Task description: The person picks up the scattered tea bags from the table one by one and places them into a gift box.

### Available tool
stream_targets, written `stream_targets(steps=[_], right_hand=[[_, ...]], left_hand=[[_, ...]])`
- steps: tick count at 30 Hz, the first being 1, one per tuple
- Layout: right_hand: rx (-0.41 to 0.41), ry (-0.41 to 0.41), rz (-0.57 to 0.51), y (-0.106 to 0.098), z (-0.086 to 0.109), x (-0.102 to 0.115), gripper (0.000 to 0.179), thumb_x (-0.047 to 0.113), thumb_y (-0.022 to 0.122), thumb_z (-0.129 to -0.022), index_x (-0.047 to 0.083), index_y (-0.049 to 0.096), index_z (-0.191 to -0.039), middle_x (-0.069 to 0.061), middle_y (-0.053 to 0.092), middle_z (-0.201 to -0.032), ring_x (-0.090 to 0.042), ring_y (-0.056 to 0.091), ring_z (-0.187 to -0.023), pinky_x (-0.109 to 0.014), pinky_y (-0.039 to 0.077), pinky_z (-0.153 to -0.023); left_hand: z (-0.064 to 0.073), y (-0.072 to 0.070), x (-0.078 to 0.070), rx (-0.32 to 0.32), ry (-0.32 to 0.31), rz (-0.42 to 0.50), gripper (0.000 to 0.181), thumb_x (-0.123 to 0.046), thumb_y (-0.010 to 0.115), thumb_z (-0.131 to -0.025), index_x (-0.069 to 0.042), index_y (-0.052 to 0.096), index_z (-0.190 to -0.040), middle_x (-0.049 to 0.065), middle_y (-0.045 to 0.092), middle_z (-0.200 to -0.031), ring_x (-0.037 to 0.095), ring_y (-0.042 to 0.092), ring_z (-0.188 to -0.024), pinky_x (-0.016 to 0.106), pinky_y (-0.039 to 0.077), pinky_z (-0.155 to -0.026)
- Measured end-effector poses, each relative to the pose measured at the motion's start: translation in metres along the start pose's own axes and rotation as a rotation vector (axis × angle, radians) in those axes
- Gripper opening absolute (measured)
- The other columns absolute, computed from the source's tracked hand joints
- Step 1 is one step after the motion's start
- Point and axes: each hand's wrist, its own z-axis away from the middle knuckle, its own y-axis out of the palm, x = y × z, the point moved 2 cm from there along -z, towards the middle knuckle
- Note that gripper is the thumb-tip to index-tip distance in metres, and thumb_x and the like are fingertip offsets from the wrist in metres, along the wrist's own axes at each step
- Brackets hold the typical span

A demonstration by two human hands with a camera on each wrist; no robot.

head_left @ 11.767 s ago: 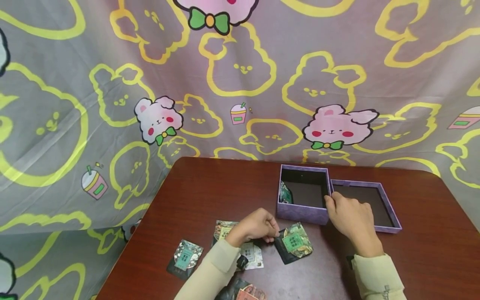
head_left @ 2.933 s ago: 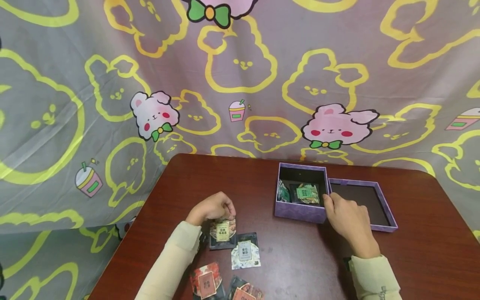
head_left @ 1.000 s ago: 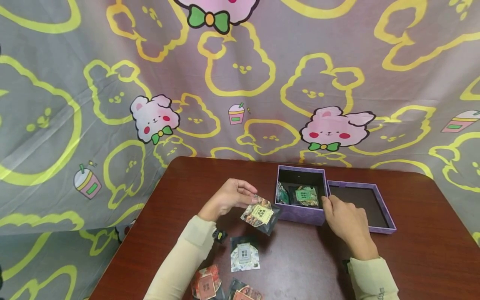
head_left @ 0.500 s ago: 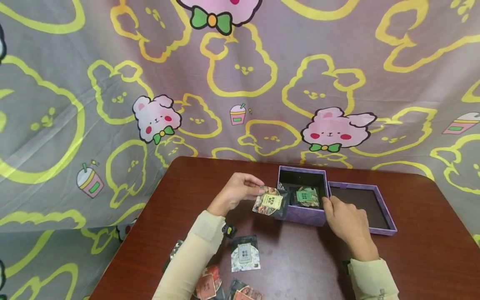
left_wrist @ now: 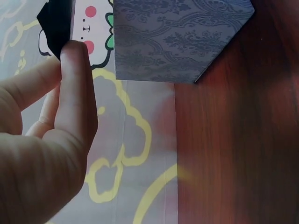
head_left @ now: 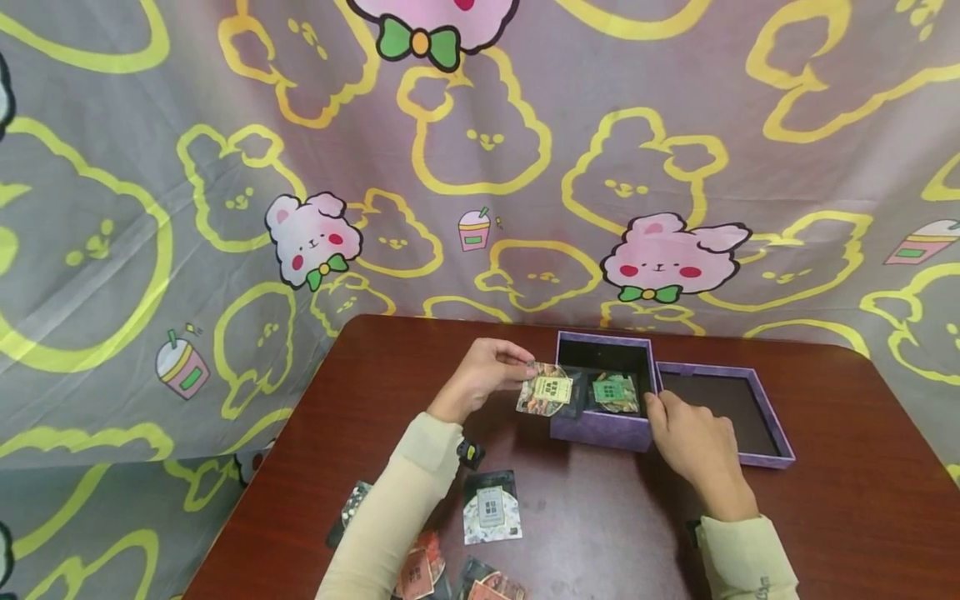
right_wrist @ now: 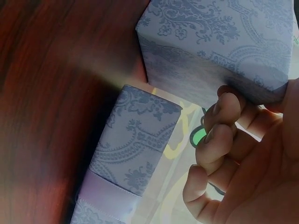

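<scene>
Left hand (head_left: pixel 486 373) pinching yellow-labelled sachet (head_left: pixel 546 390) at its upper edge. Sachet just right of that hand, the nearer one; long axis left-right, black end overlapping purple box (head_left: pixel 600 432)'s left wall, contact unclear. Right hand (head_left: pixel 697 450) grips box's right wall.

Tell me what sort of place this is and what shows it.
Probably a makeshift indoor work corner: a cartoon-print cloth hangs as a backdrop behind a reddish-brown table, which bears an open purple box and several flat packets.
</scene>
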Motion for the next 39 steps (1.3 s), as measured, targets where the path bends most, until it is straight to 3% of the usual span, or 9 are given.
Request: stream_targets(steps=[8,35,39], right_hand=[[0.010,0.003,0.007,0.000,0.001,0.000,0.042,0.038,0.039,-0.108,0.012,0.052,-0.079,-0.009,0.056,-0.066,-0.039,0.061,-0.063,-0.054,0.039,-0.051],[0.025,0.018,0.007,-0.001,0.002,0.002,0.044,0.039,0.036,-0.109,0.011,0.054,-0.080,-0.006,0.054,-0.065,-0.033,0.058,-0.060,-0.051,0.039,-0.052],[0.016,0.017,0.005,0.000,0.002,0.001,0.044,0.039,0.036,-0.109,0.012,0.052,-0.078,-0.005,0.051,-0.063,-0.031,0.056,-0.058,-0.050,0.038,-0.051]], left_hand=[[-0.007,0.009,-0.006,-0.028,-0.001,-0.010,0.018,0.012,0.075,-0.083,0.009,0.071,-0.100,0.014,0.072,-0.086,0.019,0.070,-0.072,0.045,0.058,-0.075],[-0.029,0.039,-0.013,-0.008,0.028,-0.073,0.010,0.009,0.075,-0.085,0.009,0.071,-0.095,0.015,0.072,-0.086,0.020,0.071,-0.075,0.057,0.052,-0.085],[-0.033,0.043,-0.018,-0.007,0.028,-0.108,0.010,0.009,0.075,-0.085,0.007,0.071,-0.093,0.014,0.072,-0.085,0.021,0.071,-0.075,0.053,0.055,-0.082]])
